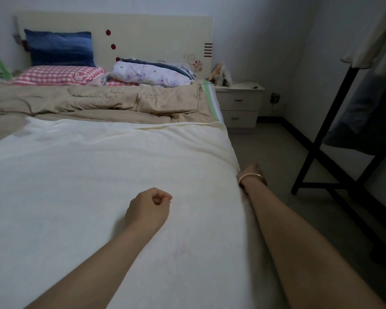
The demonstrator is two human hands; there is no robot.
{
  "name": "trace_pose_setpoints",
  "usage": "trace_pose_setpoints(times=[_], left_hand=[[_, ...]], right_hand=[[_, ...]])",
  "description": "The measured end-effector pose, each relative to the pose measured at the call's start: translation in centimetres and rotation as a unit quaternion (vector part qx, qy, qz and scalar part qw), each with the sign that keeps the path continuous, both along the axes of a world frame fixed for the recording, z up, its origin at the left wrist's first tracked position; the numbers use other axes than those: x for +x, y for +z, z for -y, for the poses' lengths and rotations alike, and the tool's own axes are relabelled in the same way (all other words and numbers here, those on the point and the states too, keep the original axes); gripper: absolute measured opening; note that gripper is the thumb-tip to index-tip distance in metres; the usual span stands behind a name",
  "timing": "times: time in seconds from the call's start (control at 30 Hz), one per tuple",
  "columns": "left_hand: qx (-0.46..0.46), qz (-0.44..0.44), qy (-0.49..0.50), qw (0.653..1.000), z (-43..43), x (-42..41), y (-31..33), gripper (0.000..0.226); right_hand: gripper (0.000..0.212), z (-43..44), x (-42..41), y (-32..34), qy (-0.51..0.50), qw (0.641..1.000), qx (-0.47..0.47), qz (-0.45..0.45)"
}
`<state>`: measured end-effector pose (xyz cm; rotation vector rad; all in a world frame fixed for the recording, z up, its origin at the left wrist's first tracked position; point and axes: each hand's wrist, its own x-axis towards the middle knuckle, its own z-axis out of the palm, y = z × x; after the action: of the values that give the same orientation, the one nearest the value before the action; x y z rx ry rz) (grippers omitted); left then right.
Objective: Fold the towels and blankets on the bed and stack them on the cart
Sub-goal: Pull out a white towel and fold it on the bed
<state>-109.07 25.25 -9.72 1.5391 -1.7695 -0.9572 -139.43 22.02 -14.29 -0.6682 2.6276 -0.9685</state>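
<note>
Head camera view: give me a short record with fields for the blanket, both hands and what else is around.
blanket: cream blanket spread flat in the foreground
left hand: curled fist resting on the blanket, nothing visible in it
right hand: at the blanket's right edge, fingers hidden, bracelet on wrist
behind: rumpled tan quilt, pillows by the headboard
right side: nightstand, black frame

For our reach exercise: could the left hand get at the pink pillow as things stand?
Probably not without leaning in: the left hand is over the blanket, while the pillow lies far off, beyond the quilt.
</note>
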Motion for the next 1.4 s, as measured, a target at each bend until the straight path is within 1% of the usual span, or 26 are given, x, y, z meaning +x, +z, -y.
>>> trace_pose_setpoints(times=[0.07,0.13,0.17,0.2,0.23,0.27,0.33,0.37,0.4,0.43,0.47,0.53,0.57,0.63,0.73,0.8,0.87,0.97,1.07,1.13,1.23,1.33,1.4], left_hand=[[0.046,-0.053,-0.01,0.998,0.4,0.6,-0.7,0.021],[0.082,-0.089,-0.019,0.993,0.7,0.9,-1.2,0.024],[0.088,-0.095,-0.021,0.991,0.8,0.9,-1.4,0.025],[0.09,-0.1,-0.024,0.991,0.8,0.8,-1.6,0.026],[0.09,-0.102,-0.026,0.99,0.9,0.8,-1.7,0.026],[0.091,-0.105,-0.027,0.99,0.9,0.9,-1.8,0.026],[0.098,-0.121,-0.035,0.987,0.9,1.2,-1.6,0.026],[0.101,-0.133,-0.04,0.985,0.8,1.4,-1.4,0.025],[0.098,-0.152,-0.04,0.983,1.0,1.9,-1.2,0.025],[0.091,-0.167,-0.034,0.981,1.2,2.8,-0.9,0.026],[0.079,-0.176,-0.025,0.981,1.4,3.5,-0.7,0.027],[0.055,-0.178,0.0,0.982,1.8,5.3,-0.4,0.029],[0.041,-0.177,0.021,0.983,2.4,7.0,-0.2,0.03],[0.018,-0.161,0.065,0.985,3.4,10.0,0.3,0.032],[-0.016,-0.116,0.123,0.985,5.1,16.0,1.1,0.032],[-0.042,-0.073,0.15,0.985,6.0,21.0,1.2,0.033],[-0.059,-0.012,0.16,0.985,7.2,26.1,1.2,0.03],[-0.08,0.081,0.134,0.984,10.3,34.3,0.5,0.025],[-0.089,0.128,0.083,0.984,13.3,41.0,-0.1,0.027],[-0.095,0.165,0.07,0.979,15.2,44.0,-0.7,0.032],[-0.103,0.227,0.049,0.967,17.5,46.2,-0.8,0.042],[-0.105,0.248,0.032,0.963,20.7,47.2,-0.2,0.046],[-0.108,0.252,0.03,0.961,23.4,47.2,0.4,0.042]], right_hand=[[0.039,0.8,0.6,0.9,0.026,0.992,-0.084,-0.093],[0.036,1.8,1.1,1.7,0.139,0.97,-0.132,-0.15],[0.04,2.4,1.6,1.7,0.205,0.962,-0.118,-0.135],[0.049,3.0,2.0,1.4,0.261,0.957,-0.072,-0.101],[0.06,3.5,1.9,0.8,0.284,0.957,-0.01,-0.056],[0.07,3.7,1.9,0.6,0.28,0.959,0.044,-0.012],[0.087,4.2,1.4,0.0,0.194,0.974,0.095,0.065],[0.091,4.3,1.3,0.1,0.136,0.982,0.107,0.081],[0.094,4.5,1.4,0.5,0.085,0.986,0.122,0.07],[0.093,4.6,2.3,1.2,0.055,0.988,0.143,0.033],[0.089,4.5,3.4,2.1,0.053,0.985,0.166,-0.02],[0.074,4.6,6.4,3.7,0.113,0.969,0.183,-0.124],[0.07,5.4,9.1,4.5,0.162,0.958,0.184,-0.147],[0.067,6.5,14.4,5.3,0.235,0.941,0.188,-0.155],[0.063,8.8,23.8,5.0,0.305,0.919,0.2,-0.152],[0.065,10.3,29.6,4.1,0.337,0.904,0.211,-0.159],[0.069,11.6,34.4,3.2,0.338,0.902,0.215,-0.16],[0.073,14.3,40.3,2.8,0.31,0.911,0.222,-0.158],[0.074,18.4,44.8,3.1,0.3,0.919,0.209,-0.149],[0.074,21.5,47.4,3.0,0.303,0.919,0.201,-0.155],[0.075,25.7,51.2,2.3,0.319,0.91,0.202,-0.169],[0.074,29.4,54.4,1.8,0.332,0.907,0.187,-0.179],[0.071,31.7,55.2,1.6,0.34,0.903,0.173,-0.198]])
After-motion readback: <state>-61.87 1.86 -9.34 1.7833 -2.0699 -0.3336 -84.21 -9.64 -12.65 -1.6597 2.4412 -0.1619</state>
